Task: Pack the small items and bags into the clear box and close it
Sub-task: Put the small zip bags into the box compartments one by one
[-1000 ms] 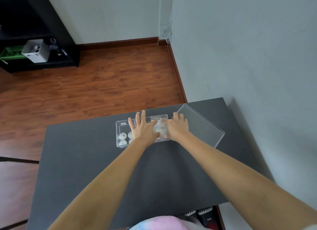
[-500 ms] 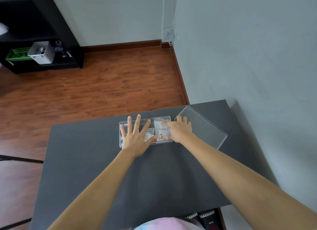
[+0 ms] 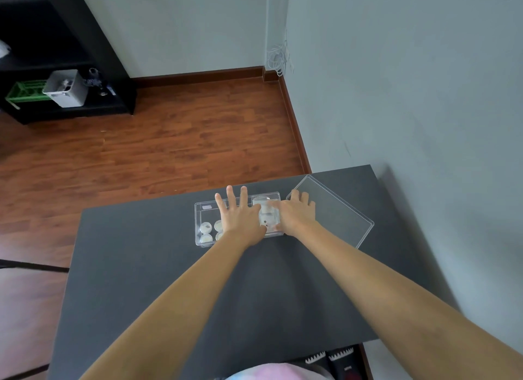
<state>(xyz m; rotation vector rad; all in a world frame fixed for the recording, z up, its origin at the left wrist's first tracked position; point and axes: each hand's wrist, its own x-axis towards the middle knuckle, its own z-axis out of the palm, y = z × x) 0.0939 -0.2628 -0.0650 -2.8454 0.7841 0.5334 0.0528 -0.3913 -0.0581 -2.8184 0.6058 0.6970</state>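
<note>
A clear box (image 3: pixel 199 226) lies on the dark table (image 3: pixel 158 280), lid off. Several small round white items (image 3: pixel 206 227) sit in its left end; clear bags with small dark stars (image 3: pixel 267 214) fill its right part. My left hand (image 3: pixel 239 218) lies flat over the middle of the box, fingers spread. My right hand (image 3: pixel 295 214) rests at the box's right end, fingers curled on the bags and the box edge. The clear lid (image 3: pixel 336 212) lies flat on the table just right of the box, turned at an angle.
A grey wall (image 3: pixel 424 96) runs along the table's right side. Wooden floor (image 3: pixel 169 142) lies beyond the far edge. A black shelf (image 3: pixel 56 68) with a white bin (image 3: pixel 66 88) and green crate (image 3: pixel 24 93) stands far left. Dark shoes (image 3: pixel 331 360) sit under the table's near right corner.
My left hand moved left over the box, then back right above its middle. My right hand stayed at the right end on the bags. The view shifted slightly.
</note>
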